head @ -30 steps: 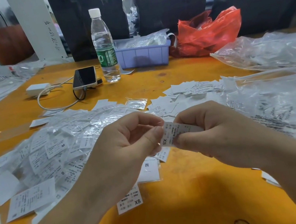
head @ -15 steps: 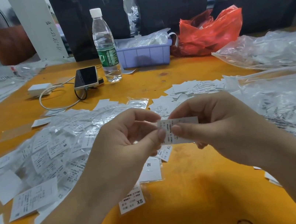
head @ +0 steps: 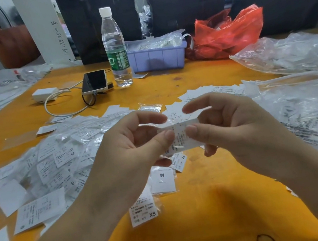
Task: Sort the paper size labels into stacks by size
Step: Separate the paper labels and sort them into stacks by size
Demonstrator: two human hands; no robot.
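Currently both hands, left hand (head: 136, 142) and right hand (head: 234, 127), pinch one label (head: 179, 138) held crosswise between them, above the surface (head: 210, 216).

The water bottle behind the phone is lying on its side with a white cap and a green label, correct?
Not quite. The head view shows the water bottle standing upright on the orange table, not lying on its side. The rest holds: it has a white cap and a green label, and it stands just behind and right of the phone.
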